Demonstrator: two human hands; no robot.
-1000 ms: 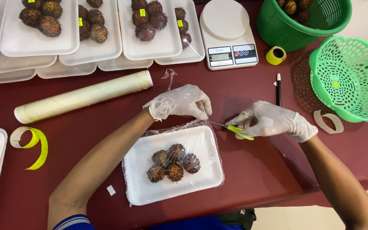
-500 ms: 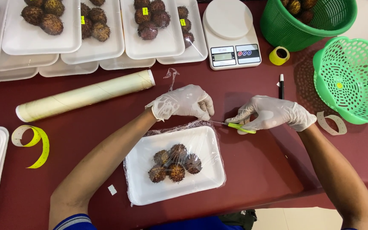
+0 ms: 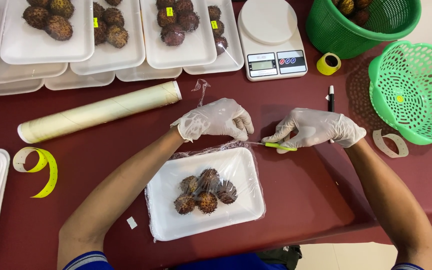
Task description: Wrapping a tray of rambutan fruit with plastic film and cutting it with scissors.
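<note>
Two gloved hands work at the far edge of a white foam tray (image 3: 176, 220) wrapped in clear film (image 3: 248, 165), which sits on a dark red table (image 3: 306, 200) directly in front of the person. The tray holds a cluster of five spiny brown fruits (image 3: 205, 192) under the film. The left hand (image 3: 216, 119), fingers curled shut, pinches the film just beyond the tray's far right corner. The right hand (image 3: 316, 127), just right of that corner, grips a small yellow-handled cutter (image 3: 276, 146) whose tip points toward the left hand. Beyond the tray to the left lies a roll of film (image 3: 98, 111); farther beyond it stand filled trays (image 3: 106, 55) of the same fruit and a white kitchen scale (image 3: 271, 37). Well right of the tray are a green basket (image 3: 416, 95), a green bucket (image 3: 361, 30), a black marker (image 3: 331, 97) and a yellow tape roll (image 3: 328, 64). A yellow strip (image 3: 43, 170) lies well to the tray's left.
</note>
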